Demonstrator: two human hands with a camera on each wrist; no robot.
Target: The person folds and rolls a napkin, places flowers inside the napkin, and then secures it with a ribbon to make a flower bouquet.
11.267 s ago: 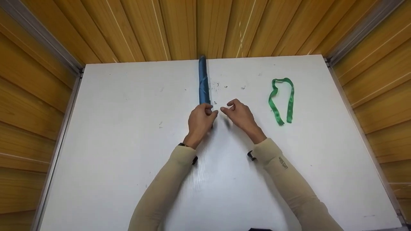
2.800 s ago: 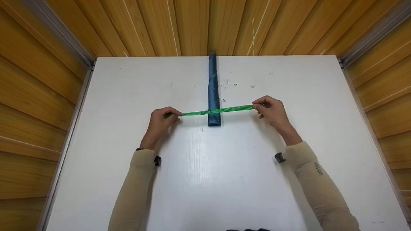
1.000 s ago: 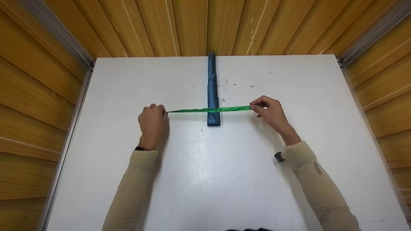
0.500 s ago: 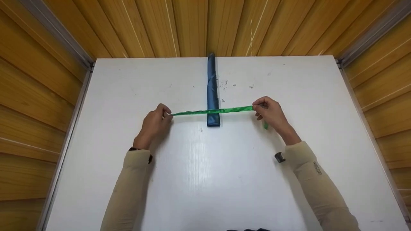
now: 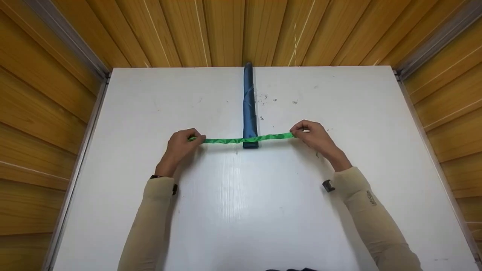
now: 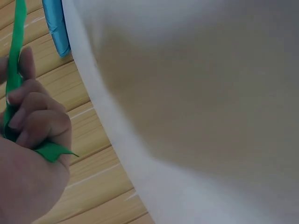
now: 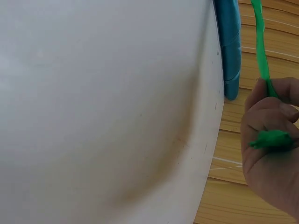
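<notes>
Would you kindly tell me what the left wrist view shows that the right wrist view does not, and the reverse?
Only the left wrist view shows the left hand, holding the green ribbon with a pointed end sticking out below its curled fingers.
Only the right wrist view shows the right hand, pinching the ribbon, with a bunched piece in front of its palm.
Both share the ribbon, blue roll, white tabletop and wooden slats.

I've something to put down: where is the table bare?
Bare table: between the sleeves; left of the roll, beyond the left hand; to the right of the right hand. Crowded: the middle, where both hands hold the ribbon over the roll.
</notes>
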